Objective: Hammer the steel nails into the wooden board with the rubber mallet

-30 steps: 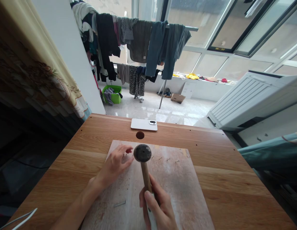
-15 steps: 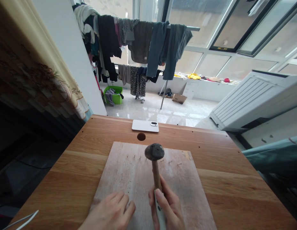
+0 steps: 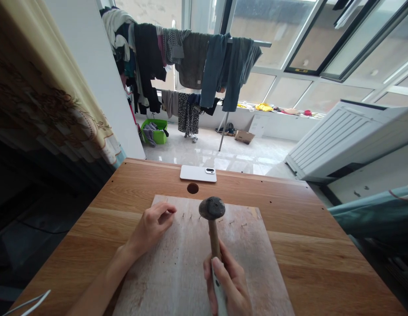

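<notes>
My right hand (image 3: 230,281) is closed around the handle of a hammer (image 3: 212,208). Its dark, rounded head points up and away from me, above the middle of a pale, worn wooden board (image 3: 197,263). Several thin nails stand in a row across the far part of this board, among them a nail (image 3: 232,223) right of the hammer head and another nail (image 3: 183,215) left of it. At the row's left end, my left hand (image 3: 154,224) has its fingers curled with the tips together. Whatever those fingertips may hold is too small to see.
Beneath the board is a wooden table (image 3: 309,259). A white phone (image 3: 197,173) lies near its far edge, behind a round hole (image 3: 193,188). White cable ends (image 3: 35,303) show at lower left. Beyond the table stand a laundry rack, a green basket (image 3: 155,131) and a white cabinet (image 3: 332,136).
My left hand has moved forward from the near left part of the board to the left end of the nail row. The hammer and my right hand have stayed nearly still.
</notes>
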A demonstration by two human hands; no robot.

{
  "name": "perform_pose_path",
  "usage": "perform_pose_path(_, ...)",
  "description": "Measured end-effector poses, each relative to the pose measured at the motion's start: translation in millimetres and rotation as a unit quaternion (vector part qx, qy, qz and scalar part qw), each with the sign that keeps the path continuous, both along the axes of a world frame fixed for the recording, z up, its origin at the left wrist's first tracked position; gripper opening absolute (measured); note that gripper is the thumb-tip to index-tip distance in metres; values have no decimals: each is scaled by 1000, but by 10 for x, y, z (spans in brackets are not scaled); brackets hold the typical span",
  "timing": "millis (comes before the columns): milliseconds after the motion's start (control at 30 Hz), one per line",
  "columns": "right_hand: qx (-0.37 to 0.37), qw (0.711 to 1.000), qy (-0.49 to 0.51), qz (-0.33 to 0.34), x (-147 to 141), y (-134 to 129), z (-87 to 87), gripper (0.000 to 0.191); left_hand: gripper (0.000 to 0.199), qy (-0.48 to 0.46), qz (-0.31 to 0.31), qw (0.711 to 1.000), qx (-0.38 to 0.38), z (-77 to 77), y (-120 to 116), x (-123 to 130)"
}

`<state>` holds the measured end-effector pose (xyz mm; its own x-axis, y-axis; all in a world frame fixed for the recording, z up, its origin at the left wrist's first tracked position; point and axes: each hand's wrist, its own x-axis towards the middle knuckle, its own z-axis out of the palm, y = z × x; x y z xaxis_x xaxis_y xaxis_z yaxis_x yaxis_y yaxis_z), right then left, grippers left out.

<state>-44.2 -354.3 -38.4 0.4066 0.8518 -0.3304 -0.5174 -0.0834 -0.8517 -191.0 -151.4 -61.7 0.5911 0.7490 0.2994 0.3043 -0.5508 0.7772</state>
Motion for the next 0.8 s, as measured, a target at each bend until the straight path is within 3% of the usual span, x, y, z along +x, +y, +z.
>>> perform_pose_path(300, 17, 999, -18, 44, -4, 34, 45, 62, 12, 13, -25, 1000, -7, -15, 10, -46)
perform_pose_path(600, 15, 996, 10, 84, -129, 187, 270, 71, 12, -18, -11, 999, -36, -14, -1, -35)
perform_pose_path(800, 35, 994, -11, 104, -304, 313, 141, 72, 12, -20, 8, 998, -56, 33, -22, -22)
